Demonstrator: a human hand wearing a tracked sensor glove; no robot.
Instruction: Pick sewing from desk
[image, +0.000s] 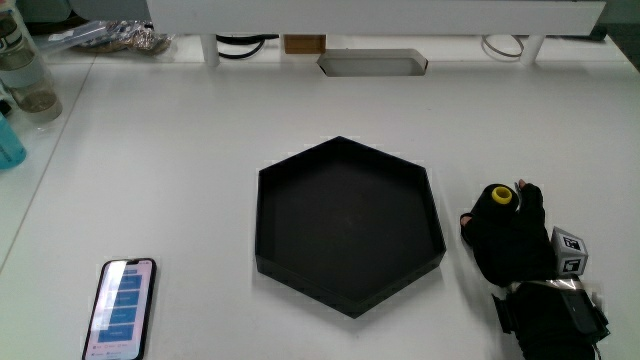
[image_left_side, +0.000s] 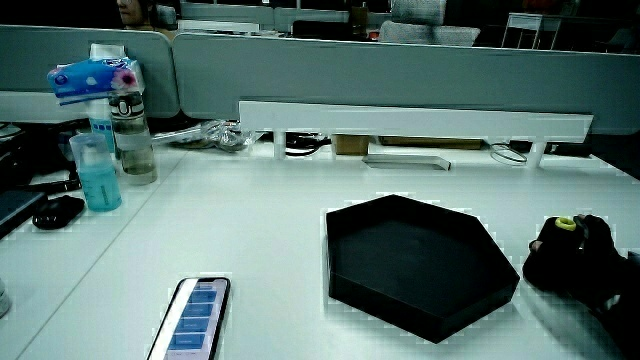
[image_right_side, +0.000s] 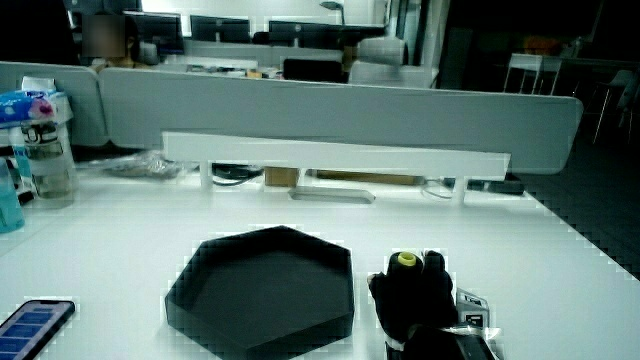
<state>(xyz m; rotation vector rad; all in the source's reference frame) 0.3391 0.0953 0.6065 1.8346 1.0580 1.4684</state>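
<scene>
Main view shows the white table (image: 180, 150) running wide and mostly bare around a black hexagonal tray (image: 345, 225), which sits on it near the middle. Between the tray and the low partition (image_left_side: 400, 75) stands a long white shelf (image_left_side: 415, 122) on short legs, with cables under it. Near the table's edge, well apart from the tray, stand a clear bottle (image_left_side: 130, 135) and a blue bottle (image_left_side: 97, 175). A phone (image: 122, 308) lies face up, screen lit, nearer to the person than the tray and apart from it.

Just beside the tray, the hand (image: 515, 240) rests on the table, its fingers curled around a black spool of sewing thread (image: 500, 196) with a yellow core, standing upright in the grip. The patterned cube (image: 570, 250) shows on the glove's back. Only a narrow strip of bare table separates the hand from the tray wall.
</scene>
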